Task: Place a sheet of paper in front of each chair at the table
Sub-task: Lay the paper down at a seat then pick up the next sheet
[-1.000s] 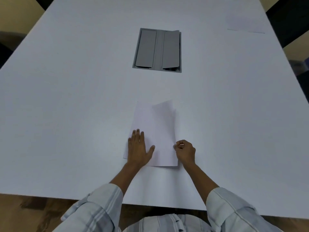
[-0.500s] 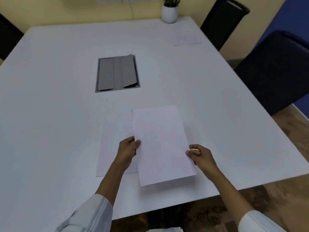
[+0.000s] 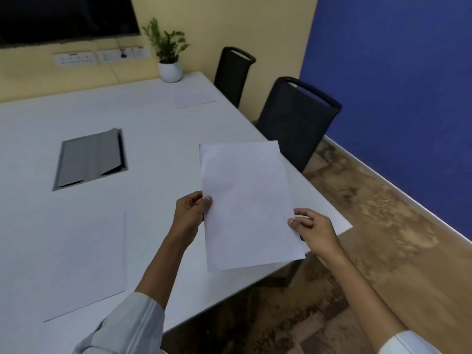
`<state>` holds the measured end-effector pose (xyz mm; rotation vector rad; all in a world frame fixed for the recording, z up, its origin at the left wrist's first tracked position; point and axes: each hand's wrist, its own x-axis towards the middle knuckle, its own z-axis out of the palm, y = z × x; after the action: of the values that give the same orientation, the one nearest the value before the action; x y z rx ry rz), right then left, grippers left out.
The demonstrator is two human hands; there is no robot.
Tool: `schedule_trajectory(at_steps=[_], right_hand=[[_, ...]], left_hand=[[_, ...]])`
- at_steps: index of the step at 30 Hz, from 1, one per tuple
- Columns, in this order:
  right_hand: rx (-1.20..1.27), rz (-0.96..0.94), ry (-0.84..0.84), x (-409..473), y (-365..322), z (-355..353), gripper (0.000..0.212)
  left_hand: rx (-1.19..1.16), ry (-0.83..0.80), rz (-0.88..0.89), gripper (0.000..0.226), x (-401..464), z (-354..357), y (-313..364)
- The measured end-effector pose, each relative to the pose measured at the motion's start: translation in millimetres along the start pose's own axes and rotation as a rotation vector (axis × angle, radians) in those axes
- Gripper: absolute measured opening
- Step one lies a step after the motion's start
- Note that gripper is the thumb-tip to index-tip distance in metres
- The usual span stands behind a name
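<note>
I hold a white sheet of paper (image 3: 247,203) in the air above the white table (image 3: 158,139), near its right corner. My left hand (image 3: 191,213) pinches its left edge and my right hand (image 3: 313,229) pinches its right edge. A second sheet (image 3: 89,264) lies flat on the table near the front edge, to the left of my arms. A third sheet (image 3: 195,99) lies at the far right edge, by the farther black chair (image 3: 233,70). The nearer black chair (image 3: 296,118) stands at the table's right side with no sheet before it.
A grey cable hatch (image 3: 90,159) is set into the table's middle. A potted plant (image 3: 168,54) stands at the far corner. A dark screen (image 3: 66,16) and wall sockets (image 3: 99,57) are on the yellow wall. Wooden floor (image 3: 370,226) and a blue wall lie to the right.
I lifted one sheet off the one that stays on the table, took it in both hands and carried it right as my view swung toward the right-side chairs.
</note>
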<state>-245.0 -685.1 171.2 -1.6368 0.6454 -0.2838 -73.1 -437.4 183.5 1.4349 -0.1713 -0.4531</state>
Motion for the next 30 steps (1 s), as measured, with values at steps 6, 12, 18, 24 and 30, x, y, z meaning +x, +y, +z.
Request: schedule_trajectory(at_steps=[6, 12, 18, 24, 30], right_hand=[[0.039, -0.09, 0.104, 7.7, -19.1, -98.0, 0.021], [0.074, -0.134, 0.182, 49.5, -19.4, -184.3, 0.023], [0.041, -0.171, 0.19, 132.9, -22.9, -271.4, 0.027], [0.005, -0.184, 0.095, 241.7, -54.2, -347.8, 0.025], [-0.014, -0.208, -0.029, 356.5, -80.5, -393.5, 0.027]], left_hand=[[-0.012, -0.094, 0.048, 0.021, 20.6, 104.8, 9.2], [-0.027, -0.162, 0.087, 0.018, 70.1, 208.2, 14.4], [-0.031, -0.166, 0.138, 0.02, 139.1, 307.2, 11.1], [-0.059, -0.06, 0.126, 0.018, 216.9, 392.1, 20.6], [-0.048, 0.066, 0.137, 0.018, 285.8, 443.6, 34.3]])
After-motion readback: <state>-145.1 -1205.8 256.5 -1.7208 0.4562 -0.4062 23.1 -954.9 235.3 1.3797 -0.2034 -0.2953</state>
